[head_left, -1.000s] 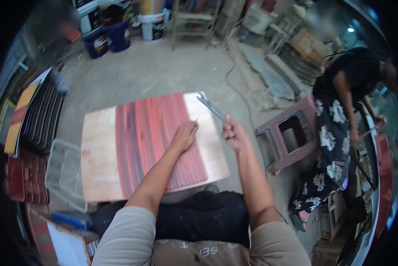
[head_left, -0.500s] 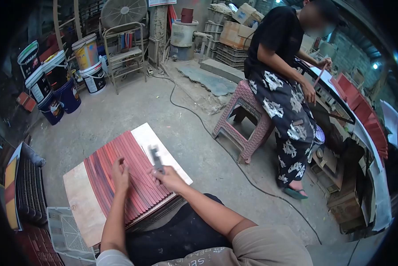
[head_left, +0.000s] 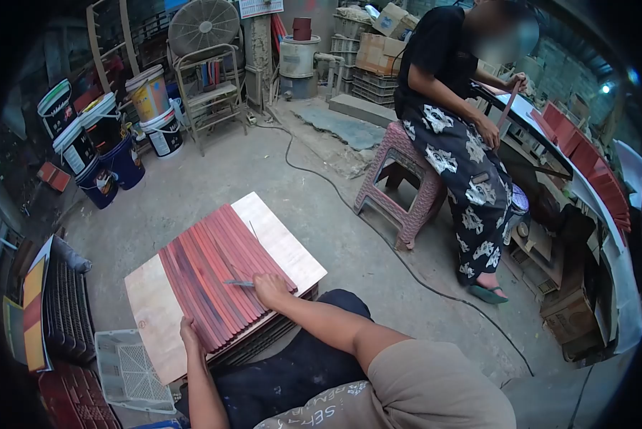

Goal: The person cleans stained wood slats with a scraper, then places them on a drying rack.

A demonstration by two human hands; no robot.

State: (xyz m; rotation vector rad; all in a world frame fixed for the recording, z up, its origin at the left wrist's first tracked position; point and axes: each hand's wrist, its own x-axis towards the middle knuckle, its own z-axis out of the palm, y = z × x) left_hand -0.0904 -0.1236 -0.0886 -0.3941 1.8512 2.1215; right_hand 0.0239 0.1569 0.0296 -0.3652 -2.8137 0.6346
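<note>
Reddish-brown wooden strips (head_left: pixel 214 261) lie side by side on a pale board (head_left: pixel 153 314) in front of my lap. My right hand (head_left: pixel 271 291) is closed on a slim grey metal tool (head_left: pixel 239 283), which extends leftward low over the strips. The heel of this hand is near the strips' right-hand ends. At the near left corner of the row, my left hand (head_left: pixel 191 334) grips the edge of the strips, thumb upward and its other fingers partly hidden. Dark stacked trays (head_left: pixel 264 336) show beneath the board.
A white plastic basket (head_left: pixel 131 379) stands left of my legs, beside stacked dark trays (head_left: pixel 67 307). Paint buckets (head_left: pixel 78 150) are at the back left. On the right, a person sits on a pink stool (head_left: pixel 407 189) holding a thin strip (head_left: pixel 508 105). A black cable (head_left: pixel 421 286) crosses the floor.
My right hand has lowered the grey tool from upright to nearly flat over the strips. My left hand has moved from above the strips down to their near edge. The view has shifted slightly.
</note>
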